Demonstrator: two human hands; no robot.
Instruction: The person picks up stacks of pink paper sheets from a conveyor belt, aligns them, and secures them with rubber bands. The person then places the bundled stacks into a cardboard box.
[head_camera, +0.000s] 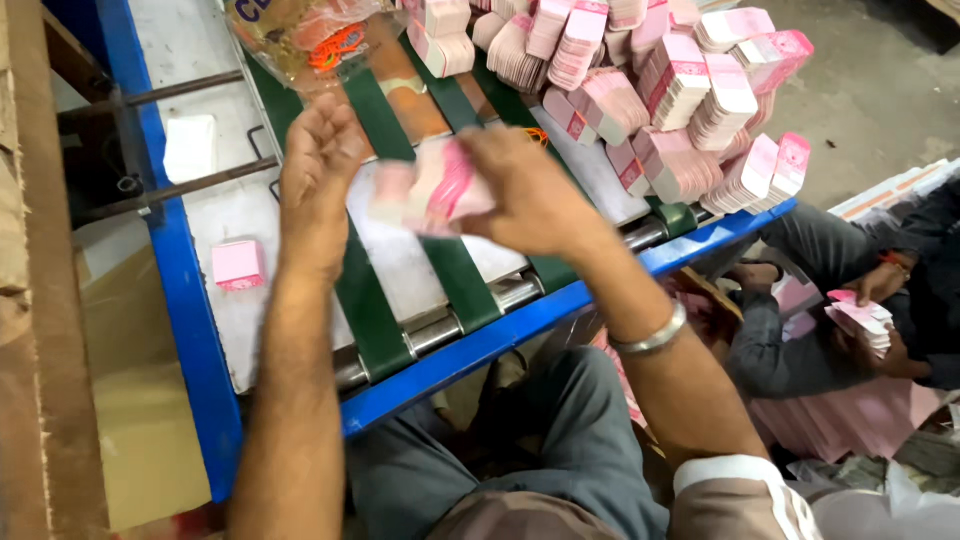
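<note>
Nearest the camera, the person's lap in grey trousers (540, 440) sits below the blue table edge (520, 325). The right forearm carries a metal bangle (650, 335) and reaches up and left across the edge. The right hand (530, 190) is closed on a stack of pink-and-white cards (430, 190), fingers wrapped over the stack's right end; the stack is blurred and is held just above the table surface, between the two hands. The left hand (320, 160) is at the stack's left end, fingers curled and partly open; contact with the cards cannot be confirmed. Under the hands, green belts (375, 310) run across the grey table plate and over metal rollers (440, 335) at the near edge. To the left, one small pink box (238, 265) lies alone on the plate. Farther back, many bundled card stacks (660, 90) are piled on the table, right of a clear bag with orange rubber bands (335, 45). At the right, a second person's hands (885, 320) hold another card stack (860, 320).
</note>
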